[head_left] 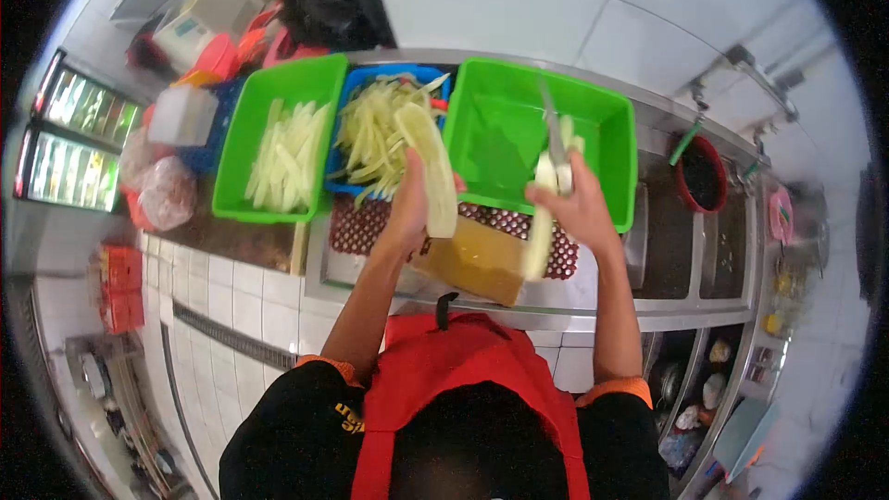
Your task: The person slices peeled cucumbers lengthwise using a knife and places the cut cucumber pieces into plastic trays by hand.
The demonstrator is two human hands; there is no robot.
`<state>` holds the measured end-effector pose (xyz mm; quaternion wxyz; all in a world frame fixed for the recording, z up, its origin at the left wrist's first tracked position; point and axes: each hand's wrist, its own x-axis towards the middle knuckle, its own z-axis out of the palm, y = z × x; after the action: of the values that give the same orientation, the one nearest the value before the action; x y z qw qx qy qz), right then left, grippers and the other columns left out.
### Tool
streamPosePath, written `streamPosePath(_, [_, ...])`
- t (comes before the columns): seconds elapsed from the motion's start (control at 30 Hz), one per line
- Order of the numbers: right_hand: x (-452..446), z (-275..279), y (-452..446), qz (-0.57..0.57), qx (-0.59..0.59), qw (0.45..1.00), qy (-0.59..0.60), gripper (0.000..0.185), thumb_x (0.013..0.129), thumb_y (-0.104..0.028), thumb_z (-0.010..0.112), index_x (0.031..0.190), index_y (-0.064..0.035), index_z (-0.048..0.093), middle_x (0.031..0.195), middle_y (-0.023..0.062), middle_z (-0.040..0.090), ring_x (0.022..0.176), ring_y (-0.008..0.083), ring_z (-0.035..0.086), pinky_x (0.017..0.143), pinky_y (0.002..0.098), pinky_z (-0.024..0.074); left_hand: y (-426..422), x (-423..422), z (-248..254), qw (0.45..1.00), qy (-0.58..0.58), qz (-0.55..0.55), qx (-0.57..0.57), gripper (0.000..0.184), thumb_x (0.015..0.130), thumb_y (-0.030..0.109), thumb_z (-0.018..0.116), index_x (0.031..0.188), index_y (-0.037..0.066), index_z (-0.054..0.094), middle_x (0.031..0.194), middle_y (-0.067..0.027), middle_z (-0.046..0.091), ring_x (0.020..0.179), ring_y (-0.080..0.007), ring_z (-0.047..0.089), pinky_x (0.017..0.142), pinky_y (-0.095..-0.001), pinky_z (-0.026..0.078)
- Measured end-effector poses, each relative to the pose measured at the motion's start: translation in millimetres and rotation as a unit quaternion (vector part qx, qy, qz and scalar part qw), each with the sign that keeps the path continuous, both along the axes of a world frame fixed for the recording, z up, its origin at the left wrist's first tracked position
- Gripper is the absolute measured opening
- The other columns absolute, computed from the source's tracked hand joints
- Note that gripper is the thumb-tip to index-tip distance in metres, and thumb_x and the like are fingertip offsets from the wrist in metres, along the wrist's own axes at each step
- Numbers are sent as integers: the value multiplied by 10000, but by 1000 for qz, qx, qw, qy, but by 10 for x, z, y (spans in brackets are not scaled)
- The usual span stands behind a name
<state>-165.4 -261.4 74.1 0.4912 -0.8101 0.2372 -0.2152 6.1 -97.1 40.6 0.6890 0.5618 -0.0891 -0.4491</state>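
My left hand (pixel 407 199) is closed round a long halved cucumber (pixel 428 162), its pale seeded face turned up, beside the blue basket (pixel 333 162). That basket holds a heap of thin, pale green cucumber strips (pixel 375 125). My right hand (pixel 579 202) is closed on a knife (pixel 553 120) whose blade points away from me over the right green tub (pixel 611 120). A pale cucumber length (pixel 540 241), partly blurred, hangs from the same hand. More pale pieces (pixel 569 134) lie in that tub behind my fingers. Below both hands is a yellow-brown cutting board (pixel 477 259).
Peeled cucumber lengths (pixel 289 157) lie in the left green tub (pixel 236 162). Under the board is a dark red perforated mat (pixel 356 227) on the steel counter. A red bucket (pixel 701 176) stands by the sinks at right. Plastic bags (pixel 167 193) sit at left.
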Motion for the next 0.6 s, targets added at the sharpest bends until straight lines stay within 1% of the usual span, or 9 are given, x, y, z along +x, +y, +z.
streamPosePath(0.03, [-57,-80,99,14,6,1000,0,517,751,-265,765,1096,-12,476,853,121,624,741,215,615,669,339,511,156,76,44,1000,-2,15,-21,684,967,595,177,905,44,578,719,-42,573,642,-143,569,549,-263,462])
streamPosePath(0.07, [-123,-209,211,72,-6,993,91,522,740,-234,757,1115,-19,462,830,134,599,741,241,601,670,371,487,262,118,74,1000,-1,26,-14,684,967,595,177,905,44,578,719,-42,573,642,-143,569,549,-263,462])
streamPosePath(0.1, [-177,-370,314,127,-20,975,181,533,730,-202,748,1133,-25,448,806,146,575,741,268,588,671,403,463,340,153,100,994,32,39,-99,661,969,589,196,954,44,570,753,-48,577,652,-149,566,565,-269,463])
streamPosePath(0.17, [-201,-912,487,233,-71,953,180,486,759,-257,714,1106,-47,446,855,210,598,790,380,603,692,445,477,358,118,237,955,109,103,-258,585,978,555,253,1108,47,513,858,-77,575,680,-178,556,579,-292,462])
streamPosePath(0.23, [-187,-1258,632,273,-100,933,214,453,784,-265,693,1102,-60,444,897,222,616,830,423,611,713,471,491,353,98,355,946,93,99,-295,551,972,550,295,1169,70,480,929,-75,544,753,-187,528,612,-306,449])
streamPosePath(0.3, [-165,-1468,718,270,-164,929,190,351,861,-269,615,1080,-42,462,908,227,607,842,425,603,718,479,484,345,92,532,935,73,95,-334,535,966,545,336,1230,93,447,999,-74,514,826,-197,501,645,-321,437])
streamPosePath(0.47, [-251,-1034,811,165,-138,971,101,214,938,-213,508,975,-3,502,901,251,578,833,434,577,699,499,462,442,164,1040,918,-95,43,-382,660,900,651,373,1159,48,446,872,-142,585,666,-211,601,558,-291,503])
streamPosePath(0.57, [-292,-615,1016,17,-68,997,-8,89,944,-87,479,927,-3,504,615,162,518,511,350,539,473,393,399,389,263,1219,913,-161,80,-366,705,881,704,313,1084,48,477,786,-118,571,594,-188,589,492,-270,489])
streamPosePath(0.6, [-240,-451,1086,10,-68,998,-11,89,944,-87,479,927,-3,504,615,162,518,511,350,539,473,393,399,337,306,1243,908,-186,111,-357,718,880,717,285,1050,50,491,765,-105,563,585,-178,584,488,-266,488])
